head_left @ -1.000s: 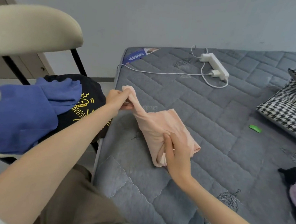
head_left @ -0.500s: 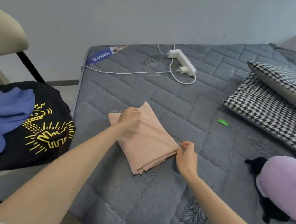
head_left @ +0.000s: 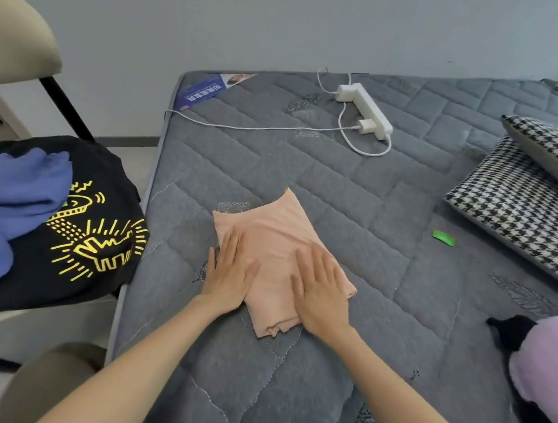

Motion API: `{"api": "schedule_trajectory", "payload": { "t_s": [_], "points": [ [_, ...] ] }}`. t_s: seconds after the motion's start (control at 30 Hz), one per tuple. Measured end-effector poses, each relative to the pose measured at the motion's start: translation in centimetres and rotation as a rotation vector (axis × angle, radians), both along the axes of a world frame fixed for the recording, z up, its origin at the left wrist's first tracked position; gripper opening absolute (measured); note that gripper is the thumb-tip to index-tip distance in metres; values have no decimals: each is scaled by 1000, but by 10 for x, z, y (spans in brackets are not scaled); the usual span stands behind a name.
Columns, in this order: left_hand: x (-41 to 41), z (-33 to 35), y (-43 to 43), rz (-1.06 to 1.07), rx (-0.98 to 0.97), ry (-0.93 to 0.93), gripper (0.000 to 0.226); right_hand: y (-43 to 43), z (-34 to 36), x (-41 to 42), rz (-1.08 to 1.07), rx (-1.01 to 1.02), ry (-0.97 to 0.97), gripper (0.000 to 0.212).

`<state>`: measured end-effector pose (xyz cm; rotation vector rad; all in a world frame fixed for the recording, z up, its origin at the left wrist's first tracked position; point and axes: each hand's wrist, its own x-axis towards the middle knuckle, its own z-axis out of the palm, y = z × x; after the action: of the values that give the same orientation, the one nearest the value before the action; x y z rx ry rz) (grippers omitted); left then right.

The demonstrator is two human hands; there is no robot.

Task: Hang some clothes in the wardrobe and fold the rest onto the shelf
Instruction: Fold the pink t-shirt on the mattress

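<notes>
Peach garment (head_left: 279, 232), folded small, on the grey mattress (head_left: 341, 190) toward its left edge — left hand (head_left: 229, 276) and right hand (head_left: 322, 297) flat on top, fingers (head_left: 234, 244) straight, slightly apart, clamping nothing. Could spring open or slip apart on lifting — soft layers, loose near edge, no grip underneath.

We identify this place as a bedroom in a home. A bed with a bare grey quilted mattress (head_left: 341, 190) stands by a plain wall (head_left: 257, 12). Two checked pillows (head_left: 519, 209) and a white power strip (head_left: 364, 108) lie on it. Just beside it, a chair (head_left: 10, 35) carries loose clothes (head_left: 97, 226).
</notes>
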<state>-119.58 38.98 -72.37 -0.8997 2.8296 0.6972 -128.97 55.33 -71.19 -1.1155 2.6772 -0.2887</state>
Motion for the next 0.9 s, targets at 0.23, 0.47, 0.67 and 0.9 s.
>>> {"api": "schedule_trajectory", "payload": {
  "t_s": [0.23,0.47,0.67,0.9],
  "points": [
    [10,-2,-10,-89,123,-14,113,-28,14,-32,245,-120,109,52],
    [13,-1,-8,-89,123,-90,144,-64,-2,-61,472,-26,78,50],
    [13,-1,-6,-79,112,-81,144,-79,-9,-77,129,37,-8,50],
    [15,4,-6,-114,93,-79,145,-56,7,-25,428,-343,40,44]
  ]
}}
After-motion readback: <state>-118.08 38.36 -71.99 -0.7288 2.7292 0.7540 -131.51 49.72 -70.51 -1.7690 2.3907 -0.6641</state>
